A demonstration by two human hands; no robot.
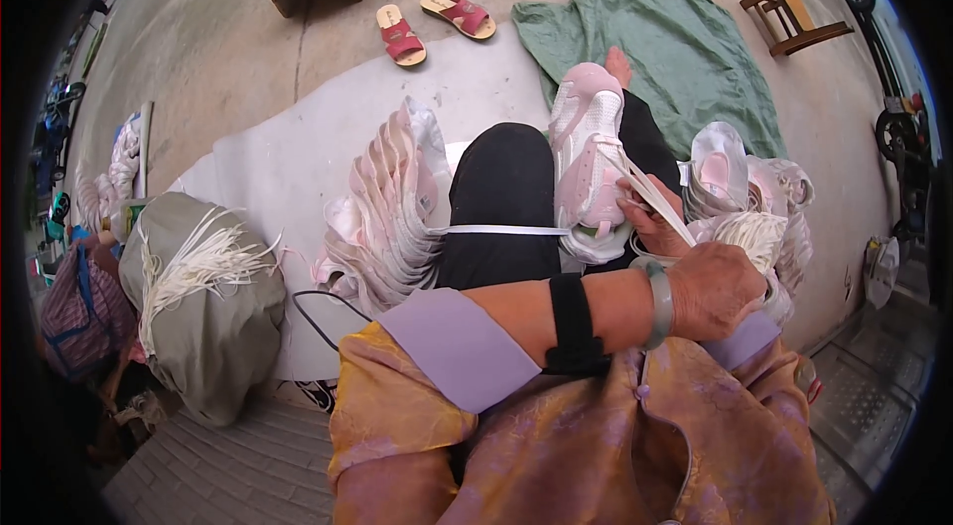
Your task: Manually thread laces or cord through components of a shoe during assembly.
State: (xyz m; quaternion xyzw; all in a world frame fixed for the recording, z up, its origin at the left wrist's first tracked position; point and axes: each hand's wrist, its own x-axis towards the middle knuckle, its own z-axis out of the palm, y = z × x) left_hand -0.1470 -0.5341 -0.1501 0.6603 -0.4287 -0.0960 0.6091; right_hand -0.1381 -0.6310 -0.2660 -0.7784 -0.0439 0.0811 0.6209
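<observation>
A pink and white sneaker upper (588, 153) lies lengthwise over my right thigh, its toe end pointing away from me. Pale shoelaces (650, 190) come out of its lacing area and slant down to the right. My left forearm crosses my lap, and my left hand (717, 289) is closed in a fist at the laces' lower end. Close beside the upper, my right hand (657, 222) has its fingers bent around the laces; its wrist is hidden behind the left hand. A narrow white strap (501, 229) runs over my left thigh to the upper.
Stacked pink and white uppers (382, 212) stand left of my knees; more uppers (720, 168) and a lace bundle (749, 235) lie at the right. Loose laces (204, 267) rest on a grey-green covered heap (223, 351). Ahead are red slippers (401, 37), a green cloth (660, 54) and a wooden stool (789, 19).
</observation>
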